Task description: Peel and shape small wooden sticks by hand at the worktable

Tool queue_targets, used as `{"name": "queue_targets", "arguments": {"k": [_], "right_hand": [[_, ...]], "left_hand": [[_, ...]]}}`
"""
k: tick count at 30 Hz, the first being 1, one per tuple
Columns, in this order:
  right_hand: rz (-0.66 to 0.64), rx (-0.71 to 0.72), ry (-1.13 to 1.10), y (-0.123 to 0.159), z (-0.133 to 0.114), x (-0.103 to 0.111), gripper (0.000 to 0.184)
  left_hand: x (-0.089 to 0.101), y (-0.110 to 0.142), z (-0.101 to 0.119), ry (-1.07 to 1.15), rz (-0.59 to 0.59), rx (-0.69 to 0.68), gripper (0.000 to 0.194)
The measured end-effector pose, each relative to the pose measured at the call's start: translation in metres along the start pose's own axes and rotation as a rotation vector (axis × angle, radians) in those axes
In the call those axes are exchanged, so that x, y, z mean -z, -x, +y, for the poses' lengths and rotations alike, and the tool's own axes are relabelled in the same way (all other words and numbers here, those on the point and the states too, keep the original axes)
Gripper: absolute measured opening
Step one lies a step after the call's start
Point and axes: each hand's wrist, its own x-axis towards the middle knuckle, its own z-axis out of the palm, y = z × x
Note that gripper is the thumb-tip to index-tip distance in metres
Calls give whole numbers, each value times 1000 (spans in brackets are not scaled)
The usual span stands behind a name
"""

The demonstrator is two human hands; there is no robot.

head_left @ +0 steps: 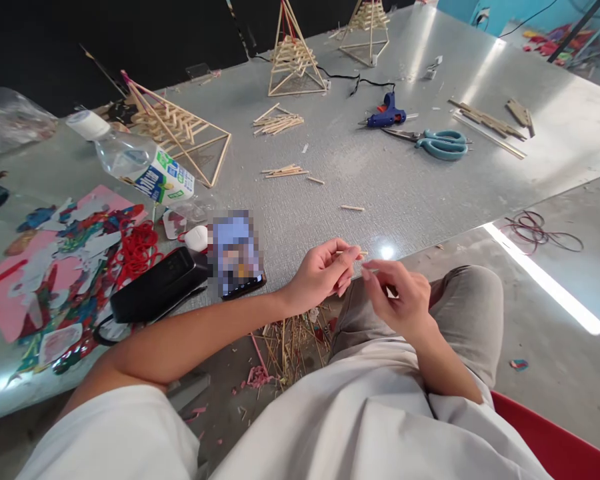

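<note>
My left hand (321, 275) is closed in a pinch on a short wooden stick (363, 253), whose pale end pokes out past the thumb and forefinger. Just to its right, my right hand (401, 297) has its fingers curled, with thumb and forefinger close together near that end; what they hold, if anything, is too small to make out. Both hands are over the table's near edge. Beyond them, a single loose stick (352, 208) lies on the metal table (310, 220). Farther back are a small bundle of sticks (285, 171) and a larger pile (279, 123).
Stick pyramids (294, 60) stand at the back. A blue glue gun (387, 113), scissors (443, 145) and wooden strips (487, 121) lie right. Leftward are a phone (239, 253), black case (155, 283), tilted bottle (140, 163) and coloured scraps (87, 250). Sticks litter the floor.
</note>
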Motion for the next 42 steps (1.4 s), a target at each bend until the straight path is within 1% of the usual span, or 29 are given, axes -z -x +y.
{"name": "queue_targets", "arguments": {"k": [2, 4, 7, 9, 13, 15, 17, 19, 25, 31, 38, 42], "right_hand": [[58, -83, 30, 0, 5, -1, 11], [45, -166, -18, 1, 8, -3, 14], [-2, -255, -161, 0, 9, -4, 17], [-5, -309, -268, -1, 8, -5, 18], [-28, -487, -511, -2, 8, -6, 26], [-36, -544, -611, -2, 8, -6, 27], [-33, -564, -663, -2, 9, -5, 28], [-39, -565, -670, -3, 9, -4, 28], [-45, -544, -601, -4, 8, 1, 29], [-51, -541, -582, -4, 8, 1, 31], [-40, -621, -675, -4, 5, -4, 35], [-28, -666, -722, -5, 4, -6, 37]], "left_hand": [[0, 1, 1, -15, 0, 1, 54], [-1, 1, 3, -18, -3, -2, 55], [-2, 2, 4, -4, -9, -11, 55], [-3, 2, 3, 11, -7, -21, 55], [-3, 1, 0, 16, 4, -48, 54], [-3, 1, -1, 11, 0, -56, 54], [-2, 1, -1, 4, -3, -61, 53], [-2, 2, -1, -10, 1, -64, 52], [0, 4, -3, -63, 7, -61, 52], [0, 5, -5, -104, 8, -75, 53], [-1, 5, -2, -133, 30, -84, 57], [0, 5, -4, -142, -6, -97, 57]]}}
